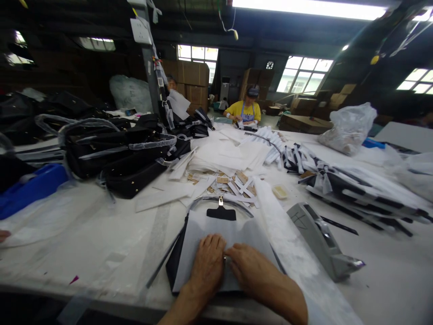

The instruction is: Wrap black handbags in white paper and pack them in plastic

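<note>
A black handbag point(176, 262) lies flat on the white table point(101, 243) right in front of me, covered by a sheet of white wrapping paper point(216, 225). Its wrapped handle point(206, 200) arches at the far end, with a black tab and metal clasp point(221, 211) below it. My left hand point(207, 266) rests palm down on the paper, fingers curled. My right hand point(252, 271) lies beside it, fingertips touching the left hand at a small point on the paper; what they pinch is too small to name.
A grey tape dispenser point(321, 239) stands to the right. Black bags in plastic point(115, 153) pile at the left, a blue tray point(30, 187) beyond. White paper sheets and brown tags point(233, 176) litter the middle. Two people work at the far end; a plastic sack point(348, 128) sits right.
</note>
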`<state>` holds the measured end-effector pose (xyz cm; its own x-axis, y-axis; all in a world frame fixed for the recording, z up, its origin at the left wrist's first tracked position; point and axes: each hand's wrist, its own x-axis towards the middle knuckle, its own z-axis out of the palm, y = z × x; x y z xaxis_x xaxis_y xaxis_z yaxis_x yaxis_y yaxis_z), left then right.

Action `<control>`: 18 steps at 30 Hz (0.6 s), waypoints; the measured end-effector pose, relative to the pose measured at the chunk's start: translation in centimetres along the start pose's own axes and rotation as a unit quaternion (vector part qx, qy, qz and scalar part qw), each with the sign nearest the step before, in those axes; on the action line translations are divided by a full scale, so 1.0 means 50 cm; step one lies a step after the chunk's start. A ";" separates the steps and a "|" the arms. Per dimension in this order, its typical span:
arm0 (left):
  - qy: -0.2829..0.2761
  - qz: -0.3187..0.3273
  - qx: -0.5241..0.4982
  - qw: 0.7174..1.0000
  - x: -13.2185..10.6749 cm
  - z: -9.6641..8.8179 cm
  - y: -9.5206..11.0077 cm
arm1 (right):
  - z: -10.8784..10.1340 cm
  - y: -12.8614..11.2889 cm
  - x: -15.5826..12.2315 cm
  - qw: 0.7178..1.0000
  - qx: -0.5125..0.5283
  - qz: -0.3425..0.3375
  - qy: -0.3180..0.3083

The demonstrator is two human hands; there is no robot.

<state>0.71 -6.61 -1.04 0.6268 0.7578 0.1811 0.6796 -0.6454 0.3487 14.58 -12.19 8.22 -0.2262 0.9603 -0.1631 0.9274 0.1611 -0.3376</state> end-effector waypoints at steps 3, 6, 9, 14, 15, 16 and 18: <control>0.033 0.012 -0.003 0.999 0.002 0.015 -0.009 | -0.043 -0.029 0.044 0.996 -0.089 -0.019 -0.019; 0.095 0.031 0.009 0.995 0.001 0.038 -0.024 | -0.033 -0.029 0.109 0.992 -0.125 -0.006 0.000; 0.148 0.000 0.036 0.988 0.002 0.060 -0.041 | 0.011 0.006 0.146 0.990 -0.135 0.037 0.029; 0.076 -0.036 0.067 0.994 0.012 0.053 -0.043 | 0.079 0.068 0.134 0.983 -0.106 0.035 0.148; 0.041 -0.037 0.071 0.996 0.014 0.042 -0.041 | 0.088 0.073 0.129 0.980 -0.101 0.027 0.167; 0.000 -0.034 0.076 0.997 0.017 0.029 -0.040 | 0.095 0.076 0.126 0.979 -0.097 0.020 0.180; -0.083 -0.003 0.082 0.993 0.027 -0.001 -0.042 | 0.106 0.079 0.123 0.976 -0.088 0.010 0.200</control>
<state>0.10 -4.25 -1.48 0.6676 0.7442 0.0199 0.7278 -0.6581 0.1928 15.27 -6.87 0.99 -0.1059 0.9700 0.2186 0.9752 0.1444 -0.1679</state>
